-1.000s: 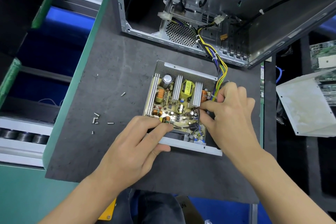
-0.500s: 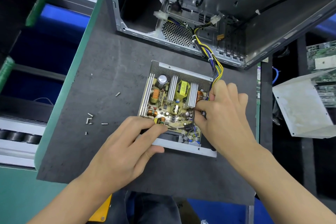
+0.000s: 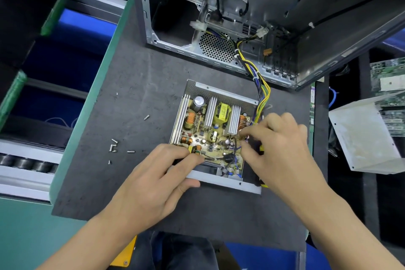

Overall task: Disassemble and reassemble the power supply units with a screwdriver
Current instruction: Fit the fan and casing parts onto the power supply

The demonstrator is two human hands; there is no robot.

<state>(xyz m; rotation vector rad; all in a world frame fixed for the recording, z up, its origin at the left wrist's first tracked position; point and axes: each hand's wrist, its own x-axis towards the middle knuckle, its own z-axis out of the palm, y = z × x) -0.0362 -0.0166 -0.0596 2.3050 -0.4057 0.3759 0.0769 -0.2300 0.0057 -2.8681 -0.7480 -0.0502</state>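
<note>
From the head view, the opened power supply unit (image 3: 211,136) is lying flat near the middle of the dark counter (image 3: 131,85), its lid off and its circuit board facing up, with a bundle of coloured wires (image 3: 260,92) running from its far right corner back into the open computer case (image 3: 241,28) standing along the counter's far edge. The left hand (image 3: 153,184) is reaching in from the near edge, palm down, its fingers (image 3: 188,160) curled over the unit's near left corner and its thumb pressing against the near metal rim, so it is gripping the housing. The right hand (image 3: 278,149) is arching over the unit's right side, wrist raised, its fingers bunched together and pinching something dark with a yellow part; what it is cannot be told. Loose screws (image 3: 115,146) are lying scattered toward the counter's left edge, well apart from the unit.
</note>
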